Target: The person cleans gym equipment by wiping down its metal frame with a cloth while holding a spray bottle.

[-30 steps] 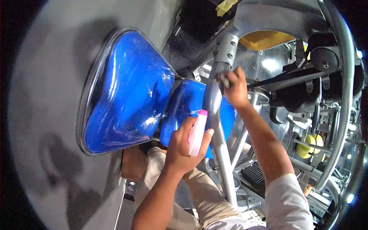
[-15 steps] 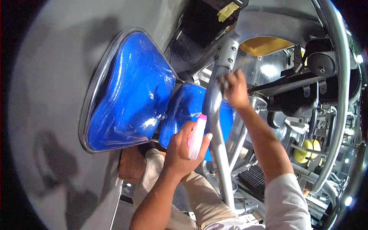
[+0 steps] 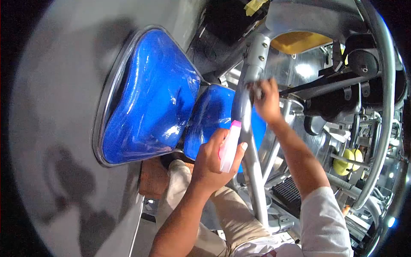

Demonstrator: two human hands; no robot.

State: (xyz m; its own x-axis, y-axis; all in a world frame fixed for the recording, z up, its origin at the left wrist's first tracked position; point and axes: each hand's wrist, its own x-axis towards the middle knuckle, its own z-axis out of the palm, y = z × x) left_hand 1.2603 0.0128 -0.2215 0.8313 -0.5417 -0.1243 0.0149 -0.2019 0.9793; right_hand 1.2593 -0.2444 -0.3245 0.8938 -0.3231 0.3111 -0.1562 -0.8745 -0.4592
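My left hand (image 3: 212,165) is closed around a spray bottle with a white head and pink nozzle (image 3: 231,145); the rest of the bottle is hidden behind my hand. The nozzle end lies in front of a thick silver metal tube (image 3: 245,107) that curves down through the middle. On the upper part of that tube, below a bolted joint (image 3: 259,53), my right hand (image 3: 267,100) presses with curled fingers. Something dark shows at its fingertips, too blurred to name.
Left of the tube stands a chair with a blue plastic-covered backrest (image 3: 150,98) and blue seat (image 3: 212,115). Machine frames crowd the right side, with a long curved silver bar (image 3: 387,98), black pads and yellow round discs (image 3: 342,162). A grey wall (image 3: 55,107) fills the left.
The whole view has shifted slightly, with the chair appearing farther right. My right hand sits a little lower on the tube, away from the bolts. My left hand keeps its hold on the spray bottle.
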